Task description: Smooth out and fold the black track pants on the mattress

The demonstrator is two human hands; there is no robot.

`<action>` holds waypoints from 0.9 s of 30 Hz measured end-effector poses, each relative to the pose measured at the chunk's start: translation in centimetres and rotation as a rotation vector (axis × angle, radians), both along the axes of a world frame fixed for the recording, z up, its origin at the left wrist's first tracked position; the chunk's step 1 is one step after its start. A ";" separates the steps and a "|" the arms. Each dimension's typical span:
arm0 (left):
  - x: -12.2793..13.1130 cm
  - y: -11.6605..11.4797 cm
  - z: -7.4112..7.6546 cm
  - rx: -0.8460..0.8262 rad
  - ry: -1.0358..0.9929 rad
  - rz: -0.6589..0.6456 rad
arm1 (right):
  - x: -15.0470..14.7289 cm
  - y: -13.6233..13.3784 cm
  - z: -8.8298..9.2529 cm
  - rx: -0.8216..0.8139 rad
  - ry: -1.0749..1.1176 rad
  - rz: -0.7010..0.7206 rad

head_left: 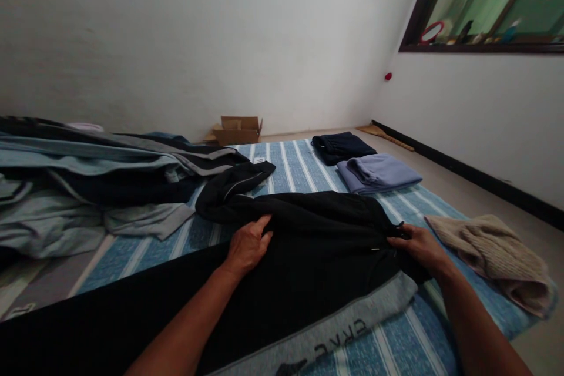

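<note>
Black sweatpants (pixel 304 270) with a grey lettered side stripe lie spread across a blue-and-white striped sheet (pixel 291 164). My left hand (pixel 249 247) rests on them near the crotch, its thumb and fingers closed on a fold of the black cloth. At the waistband, my right hand (pixel 416 244) pinches the fabric edge between thumb and fingers. The far leg is bunched and bends back on itself beyond my left hand. The near leg stretches off to the lower left, partly hidden by my left forearm.
A heap of loose clothes (pixel 88 188) covers the left side. Folded dark trousers (pixel 343 147) and a folded lavender garment (pixel 379 173) lie at the far right. A beige fleecy cloth (pixel 493 252) sits at the right edge. An open cardboard box (pixel 238 129) stands by the wall.
</note>
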State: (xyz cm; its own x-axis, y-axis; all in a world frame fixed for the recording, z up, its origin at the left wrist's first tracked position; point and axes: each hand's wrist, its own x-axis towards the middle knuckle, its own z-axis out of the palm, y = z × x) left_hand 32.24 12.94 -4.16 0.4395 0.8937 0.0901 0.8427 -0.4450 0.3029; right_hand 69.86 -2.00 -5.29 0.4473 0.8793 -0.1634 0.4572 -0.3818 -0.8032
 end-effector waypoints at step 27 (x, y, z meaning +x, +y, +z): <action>0.5 -0.8 -0.4 0.338 0.175 0.045 | -0.6 5.9 -1.2 0.254 -0.327 -0.127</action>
